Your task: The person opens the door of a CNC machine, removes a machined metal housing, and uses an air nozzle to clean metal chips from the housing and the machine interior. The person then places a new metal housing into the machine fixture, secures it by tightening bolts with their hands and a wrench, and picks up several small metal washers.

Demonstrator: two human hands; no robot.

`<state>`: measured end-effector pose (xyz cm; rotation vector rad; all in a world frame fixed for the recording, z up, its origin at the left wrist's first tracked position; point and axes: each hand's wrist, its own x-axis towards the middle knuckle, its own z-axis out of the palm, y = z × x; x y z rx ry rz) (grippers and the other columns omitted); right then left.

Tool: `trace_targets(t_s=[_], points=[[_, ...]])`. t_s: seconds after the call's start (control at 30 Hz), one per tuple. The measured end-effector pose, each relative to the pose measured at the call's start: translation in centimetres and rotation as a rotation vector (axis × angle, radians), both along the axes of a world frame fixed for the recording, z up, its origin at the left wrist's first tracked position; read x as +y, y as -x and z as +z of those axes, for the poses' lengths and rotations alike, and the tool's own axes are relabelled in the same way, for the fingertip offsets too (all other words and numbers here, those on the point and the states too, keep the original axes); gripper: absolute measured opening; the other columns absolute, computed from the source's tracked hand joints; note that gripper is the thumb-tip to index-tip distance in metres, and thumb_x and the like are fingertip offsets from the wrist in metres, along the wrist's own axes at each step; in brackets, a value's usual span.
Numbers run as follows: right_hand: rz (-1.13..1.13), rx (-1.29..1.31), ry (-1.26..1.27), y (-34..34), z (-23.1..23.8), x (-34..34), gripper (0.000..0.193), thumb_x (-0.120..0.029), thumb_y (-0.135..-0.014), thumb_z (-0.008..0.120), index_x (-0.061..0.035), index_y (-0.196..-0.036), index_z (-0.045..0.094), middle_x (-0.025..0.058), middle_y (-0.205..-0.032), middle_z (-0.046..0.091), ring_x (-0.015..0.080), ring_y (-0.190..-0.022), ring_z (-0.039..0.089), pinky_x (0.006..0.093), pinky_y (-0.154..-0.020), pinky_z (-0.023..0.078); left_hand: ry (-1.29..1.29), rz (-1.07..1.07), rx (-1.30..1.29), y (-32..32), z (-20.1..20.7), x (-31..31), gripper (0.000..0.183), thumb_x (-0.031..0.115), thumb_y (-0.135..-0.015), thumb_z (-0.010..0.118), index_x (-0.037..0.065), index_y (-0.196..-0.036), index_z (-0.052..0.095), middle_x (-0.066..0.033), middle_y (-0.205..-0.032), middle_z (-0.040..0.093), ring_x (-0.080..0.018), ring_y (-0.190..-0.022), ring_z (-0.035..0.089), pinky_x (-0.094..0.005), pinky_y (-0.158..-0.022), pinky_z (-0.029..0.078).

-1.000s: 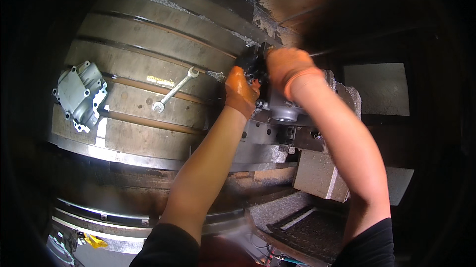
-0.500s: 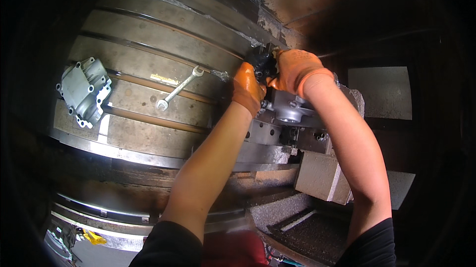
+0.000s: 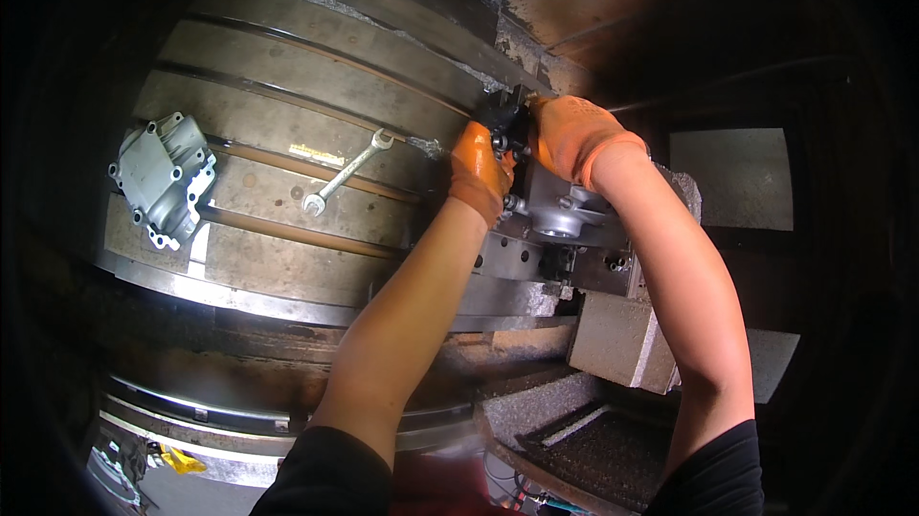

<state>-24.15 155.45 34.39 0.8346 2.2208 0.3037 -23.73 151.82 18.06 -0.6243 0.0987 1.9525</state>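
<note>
1. A slotted metal counter spreads left of the black fixture.
2. A grey casting lies far left of the black fixture, untouched by my hands.
3. A silver casting sits nearer me than the black fixture and slightly right, partly covered by my arm; whether it is fastened, I cannot tell.
4. My gloved right hand is at the black fixture's right side, fingers bent, tips hidden; their hold I cannot tell.
5. My gloved left hand curls against its near left side, grip obscured; the handling looks unfinished.
6. A wrench lies left of the black fixture, unheld.
</note>
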Motion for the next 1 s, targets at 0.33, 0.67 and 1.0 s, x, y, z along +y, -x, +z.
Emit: trace_targets(t_s=[0.33, 0.67, 1.0], points=[[0.333, -0.152, -0.166, -0.6, -3.1, -0.4, 0.034, -0.035, -0.083, 0.069, -0.009, -0.104, 0.073, 0.0143, -0.103, 0.072, 0.0327, -0.102, 0.067, 0.0433, -0.088, 0.051, 0.015, 0.041, -0.127, -0.3, 0.1, -0.6, 0.026, 0.024, -0.093, 0.055, 0.006, -0.106, 0.069, -0.0045, -0.098, 0.07, -0.0186, -0.087, 0.067, -0.0278, -0.068, 0.055], [0.27, -0.008, 0.089, -0.1, 0.4, -2.0, 0.053, -0.041, -0.083, 0.068, -0.0046, -0.121, 0.064, 0.0183, -0.117, 0.066, 0.0331, -0.112, 0.062, 0.0447, -0.096, 0.047, 0.077, 0.253, 0.603, -2.9, -3.0, -1.0, 0.028, 0.028, -0.096, 0.055, 0.008, -0.113, 0.065, -0.0036, -0.106, 0.067, -0.0181, -0.092, 0.067, -0.0267, -0.074, 0.054], [0.353, -0.011, -0.157, -4.6, -1.9, -5.9, 0.078, -0.044, -0.077, 0.073, -0.0037, -0.139, 0.048, 0.0166, -0.139, 0.052, 0.0345, -0.135, 0.044, 0.059, -0.113, 0.027, -0.014, 0.038, 0.015, -4.6, -1.7, -5.9, 0.032, 0.041, -0.095, 0.055, 0.013, -0.101, 0.07, -0.0012, -0.099, 0.07, -0.0163, -0.09, 0.064, -0.0319, -0.076, 0.049]])
